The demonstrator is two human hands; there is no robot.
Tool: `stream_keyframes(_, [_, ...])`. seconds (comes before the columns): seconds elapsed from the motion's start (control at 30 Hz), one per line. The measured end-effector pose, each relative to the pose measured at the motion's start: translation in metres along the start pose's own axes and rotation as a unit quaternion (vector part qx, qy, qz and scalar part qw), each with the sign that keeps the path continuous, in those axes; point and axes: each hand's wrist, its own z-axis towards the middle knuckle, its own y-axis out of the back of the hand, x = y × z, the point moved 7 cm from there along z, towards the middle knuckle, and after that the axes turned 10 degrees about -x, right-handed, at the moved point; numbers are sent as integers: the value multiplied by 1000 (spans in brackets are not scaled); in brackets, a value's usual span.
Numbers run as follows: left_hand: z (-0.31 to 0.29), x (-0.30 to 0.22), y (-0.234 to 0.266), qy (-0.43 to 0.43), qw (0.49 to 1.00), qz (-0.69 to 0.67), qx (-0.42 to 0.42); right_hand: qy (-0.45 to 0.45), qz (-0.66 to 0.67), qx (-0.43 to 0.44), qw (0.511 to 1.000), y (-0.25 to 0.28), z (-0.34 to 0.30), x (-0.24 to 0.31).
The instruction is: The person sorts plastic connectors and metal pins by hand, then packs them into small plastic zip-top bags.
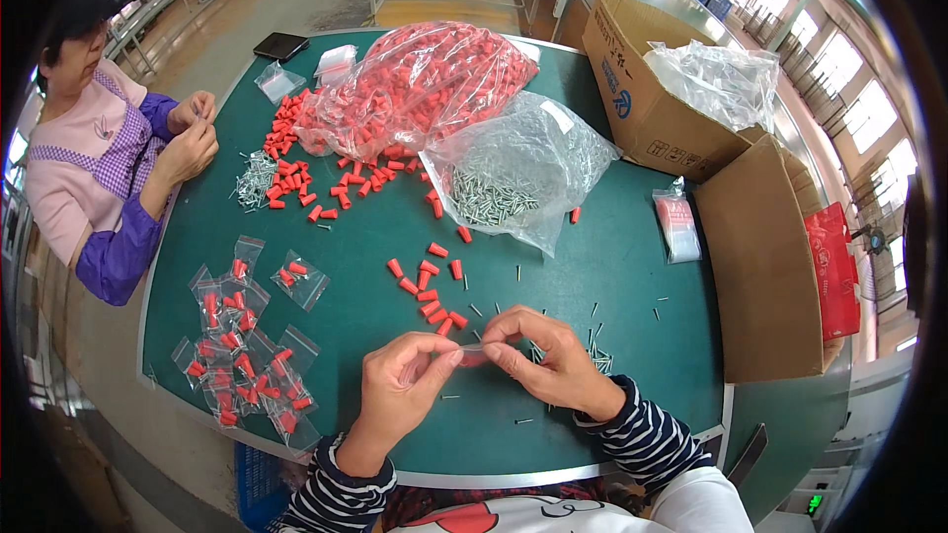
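Observation:
My left hand (403, 385) and my right hand (543, 360) meet near the table's front edge, pinching a small clear zip bag (473, 354) between their fingertips. A reddish tint shows in the bag, but what is inside is mostly hidden by my fingers. Just beyond my hands lies a loose group of red tapered plastic caps (429, 286). Partly under my right hand and beside it are scattered silver screws (598, 353). To the left of my left hand lies a pile of filled zip bags (242, 360), with red caps in them.
A large bag of red caps (415, 79) and a clear bag of screws (499, 192) lie at the back. Cardboard boxes (765, 266) stand at the right, near a pack of empty zip bags (675, 225). A co-worker (109, 148) works at the left edge with both hands raised.

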Motion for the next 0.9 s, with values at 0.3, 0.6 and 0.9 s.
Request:
stream_keyframes(0.3, [1,-17,-5,-65,996,-55,-32,124,-134,25,983,2,6,14])
stream_keyframes(0.6, [0,-2,1,-118,993,-22,-17,176,-138,17,974,-11,11,32])
stream_keyframes(0.9, [-2,23,-12,122,956,-268,-1,227,31,-24,973,-33,40,100])
